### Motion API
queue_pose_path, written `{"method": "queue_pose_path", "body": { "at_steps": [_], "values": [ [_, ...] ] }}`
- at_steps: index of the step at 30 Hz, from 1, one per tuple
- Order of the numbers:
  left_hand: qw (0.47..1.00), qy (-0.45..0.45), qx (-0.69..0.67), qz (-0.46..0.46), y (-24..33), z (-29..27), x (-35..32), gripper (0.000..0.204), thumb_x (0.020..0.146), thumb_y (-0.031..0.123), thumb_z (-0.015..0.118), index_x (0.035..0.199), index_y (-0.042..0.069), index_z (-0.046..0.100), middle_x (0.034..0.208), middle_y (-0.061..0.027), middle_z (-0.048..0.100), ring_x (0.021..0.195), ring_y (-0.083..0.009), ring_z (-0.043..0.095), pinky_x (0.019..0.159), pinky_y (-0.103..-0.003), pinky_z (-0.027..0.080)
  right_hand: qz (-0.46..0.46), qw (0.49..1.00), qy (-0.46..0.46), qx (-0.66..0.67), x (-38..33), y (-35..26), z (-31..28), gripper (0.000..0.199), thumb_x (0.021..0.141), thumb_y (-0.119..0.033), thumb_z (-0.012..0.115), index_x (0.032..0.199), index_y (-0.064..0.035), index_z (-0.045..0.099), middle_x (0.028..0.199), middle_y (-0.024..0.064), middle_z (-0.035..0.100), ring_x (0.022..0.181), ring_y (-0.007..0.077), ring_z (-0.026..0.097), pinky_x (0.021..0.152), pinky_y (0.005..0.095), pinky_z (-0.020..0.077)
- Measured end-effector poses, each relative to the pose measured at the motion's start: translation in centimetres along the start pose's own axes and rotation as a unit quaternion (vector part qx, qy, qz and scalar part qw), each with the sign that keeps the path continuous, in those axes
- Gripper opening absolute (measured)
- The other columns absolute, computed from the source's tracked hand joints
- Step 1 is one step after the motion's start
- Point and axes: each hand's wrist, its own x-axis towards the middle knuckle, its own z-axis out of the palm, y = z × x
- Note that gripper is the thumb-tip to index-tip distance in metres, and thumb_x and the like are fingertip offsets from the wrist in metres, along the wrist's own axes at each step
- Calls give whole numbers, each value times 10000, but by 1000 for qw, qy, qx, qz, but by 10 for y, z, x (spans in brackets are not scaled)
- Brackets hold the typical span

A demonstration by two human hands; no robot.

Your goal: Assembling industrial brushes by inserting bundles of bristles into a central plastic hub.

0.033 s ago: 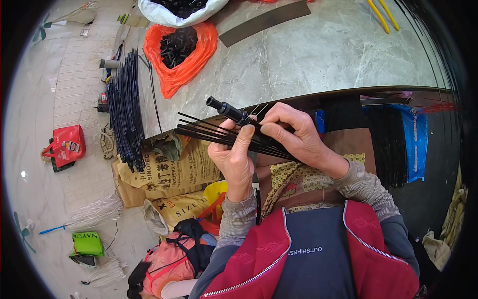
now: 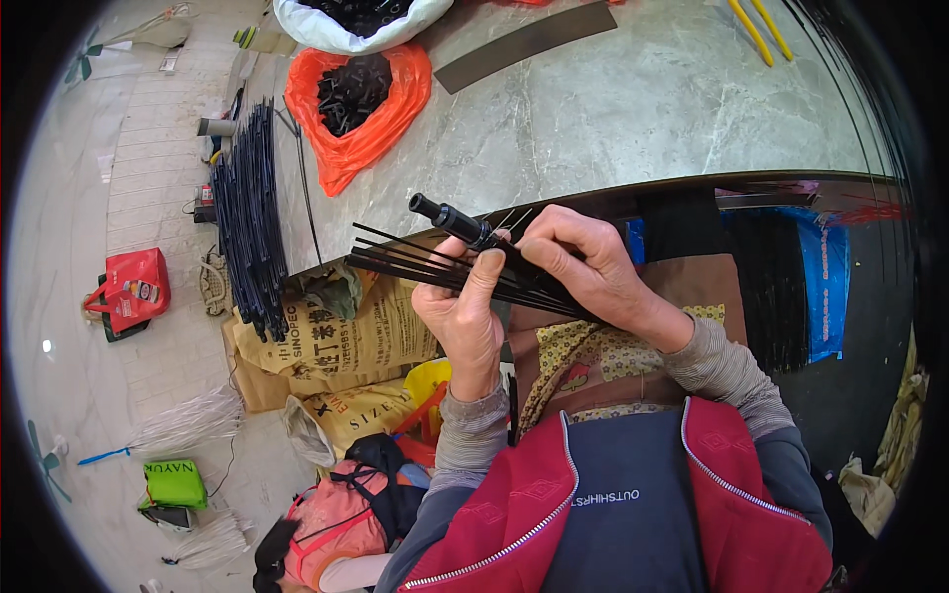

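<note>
An umbrella frame lies across both hands, its black tube (image 2: pixel 454 218) pointing up and left and several thin black ribs (image 2: pixel 400 259) fanning out beside it. My left hand (image 2: pixel 465 316) is wrapped around the ribs and the lower part of the tube, with the thumb on top. My right hand (image 2: pixel 593 262) is closed in a pinch over the frame just right of the tube's base, thumb and forefinger together. Whatever lies between those fingertips is hidden. A couple of thin metal wires stick up between the hands. The ribs run on under my right hand, above my lap.
On the grey stone table (image 2: pixel 633 119) are an orange bag (image 2: pixel 386 133) of small black parts, a white bag (image 2: pixel 435 25), a dark curved strip (image 2: pixel 524 46) and yellow handles (image 2: pixel 756 35). Long black rods (image 2: pixel 249 227) are piled at left. Below are paper sacks (image 2: pixel 326 366) and a person in pink (image 2: pixel 341 524).
</note>
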Motion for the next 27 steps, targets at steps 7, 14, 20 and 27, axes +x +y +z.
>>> {"method": "queue_pose_path", "body": {
  "at_steps": [7, 14, 20, 27],
  "values": [
    [1000, -6, 11, 13, 1, -3, -1, 312, 828, -13, 778, 1112, -56, 658, 966, -78, 697, 853, -119, 635, 814, -240, 490, 14, 999, -11, 33, 13, -1, 1, 101, 925, -17, 676, 1026, -12, 676, 876, 23, 615, 811, 57, 573, 677, 212, 454],
    [1000, -16, 15, 2, 4, -3, 0, 316, 818, -32, 770, 1113, -54, 660, 943, -57, 684, 818, -95, 611, 782, -224, 476, -92, 995, -25, 7, 22, 5, 1, 117, 937, 9, 647, 1052, -12, 661, 883, 9, 602, 772, 53, 545, 678, 201, 442],
    [999, -39, 0, 5, 5, -2, 3, 313, 805, -44, 770, 1100, -56, 666, 940, -59, 687, 795, -94, 613, 761, -223, 480, 90, 968, -37, 230, 24, -9, 4, 48, 972, -58, 631, 989, -14, 643, 849, -24, 581, 730, 35, 506, 648, 193, 421],
    [1000, -12, -14, 5, 1, 1, 5, 309, 814, -47, 763, 1105, -60, 660, 952, -70, 693, 826, -115, 629, 790, -236, 494, 151, 966, -44, 205, 27, -10, -4, 104, 983, -128, 634, 1002, -25, 640, 869, -31, 606, 739, 30, 527, 667, 185, 441]
  ]
}}
